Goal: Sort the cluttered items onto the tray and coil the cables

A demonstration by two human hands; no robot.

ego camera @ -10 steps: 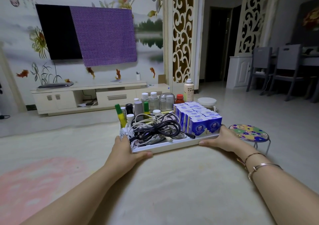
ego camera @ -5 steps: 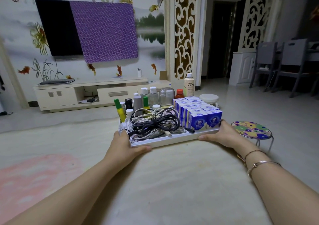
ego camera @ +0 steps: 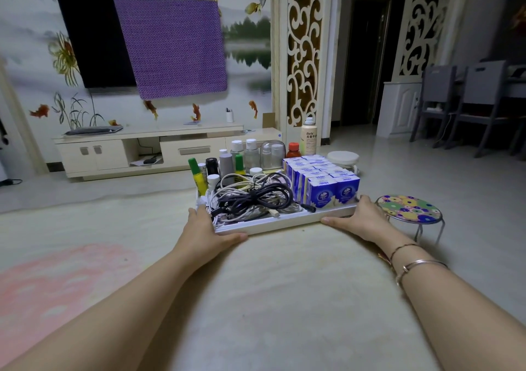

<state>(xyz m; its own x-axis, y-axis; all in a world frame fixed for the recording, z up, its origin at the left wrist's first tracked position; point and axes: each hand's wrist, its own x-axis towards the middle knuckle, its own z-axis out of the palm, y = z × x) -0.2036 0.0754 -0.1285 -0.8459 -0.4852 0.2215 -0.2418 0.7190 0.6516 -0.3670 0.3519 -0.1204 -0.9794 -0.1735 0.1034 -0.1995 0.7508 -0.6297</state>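
Sorting judged complete: left hand point(ego camera: 203, 230) and right hand point(ego camera: 363, 218) clasp the loaded tray point(ego camera: 273, 222), fingers wrapped round its ends; next, set it down level.

My white tray point(ego camera: 284, 220) carries black and white cables point(ego camera: 256, 197), blue-and-white boxes point(ego camera: 324, 188), green-capped yellow bottles point(ego camera: 199, 175); the stool point(ego camera: 408, 208) is flower-patterned.

Pale table point(ego camera: 284, 299), loaded tray point(ego camera: 273, 222) resting on it — far edge

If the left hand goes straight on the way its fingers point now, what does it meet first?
The left hand grips the tray at its left corner, fingers pointing forward. Straight ahead it would probably meet the white cables first, then the small bottles; depth is unclear.
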